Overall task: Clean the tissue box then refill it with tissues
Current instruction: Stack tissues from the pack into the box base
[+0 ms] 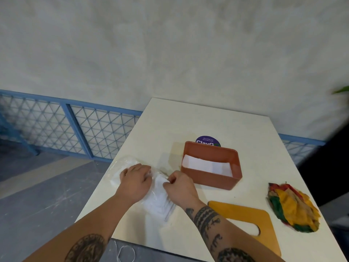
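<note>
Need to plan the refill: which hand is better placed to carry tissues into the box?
Right hand, probably: it pinches the tissue pack beside the open tissue box; the left hand is farther away.

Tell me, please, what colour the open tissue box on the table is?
The tissue box is terracotta orange-brown, seen in the head view.

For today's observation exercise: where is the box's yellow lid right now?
The yellow lid lies flat at the table's near right edge, in front of the orange tissue box, left of the multicoloured cloth.
</note>
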Demonstrator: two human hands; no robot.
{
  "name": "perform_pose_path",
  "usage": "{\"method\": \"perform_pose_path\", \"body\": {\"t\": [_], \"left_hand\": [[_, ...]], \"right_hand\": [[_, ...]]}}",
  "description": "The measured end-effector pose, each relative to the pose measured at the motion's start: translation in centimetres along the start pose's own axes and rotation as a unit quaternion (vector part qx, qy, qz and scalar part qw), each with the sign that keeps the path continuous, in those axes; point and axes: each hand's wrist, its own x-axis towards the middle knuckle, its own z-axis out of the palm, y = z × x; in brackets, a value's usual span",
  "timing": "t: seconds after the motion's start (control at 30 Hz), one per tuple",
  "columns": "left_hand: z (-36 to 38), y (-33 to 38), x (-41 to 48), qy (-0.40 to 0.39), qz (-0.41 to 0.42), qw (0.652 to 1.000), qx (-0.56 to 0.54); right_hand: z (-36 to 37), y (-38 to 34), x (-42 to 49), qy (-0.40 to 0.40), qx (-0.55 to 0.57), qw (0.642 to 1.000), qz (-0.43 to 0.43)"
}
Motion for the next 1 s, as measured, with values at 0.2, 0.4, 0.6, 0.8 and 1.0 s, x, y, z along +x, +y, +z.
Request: {"method": "perform_pose_path", "body": {"t": [0.2, 0.4, 0.6, 0.8, 1.0], "left_hand": [[0.2, -0.7, -0.5, 0.015, 0.014, 0.999, -0.035], [0.1, -0.7, -1.2, 0.010, 0.016, 0.998, -0.058], [-0.7, -0.1, -1.4, 0.002, 0.012, 0.999, -0.035], [-1.2, 1.7, -1.3, 0.013, 0.052, 0.995, -0.086], [-3.0, 5.7, -1.2, 0.128, 0.047, 0.981, -0.138]], "right_hand": [[-1.2, -0.7, -0.5, 0.010, 0.230, 0.967, 0.105], [-2.2, -0.8, -1.9, 0.061, 0.208, 0.973, 0.074], [-6.1, -2.3, -3.7, 0.088, 0.098, 0.991, 0.002], [-12.3, -5.7, -5.3, 0.060, -0.050, 0.992, -0.102], [-15.7, -7.6, -6.8, 0.076, -0.080, 0.974, -0.197]]}}
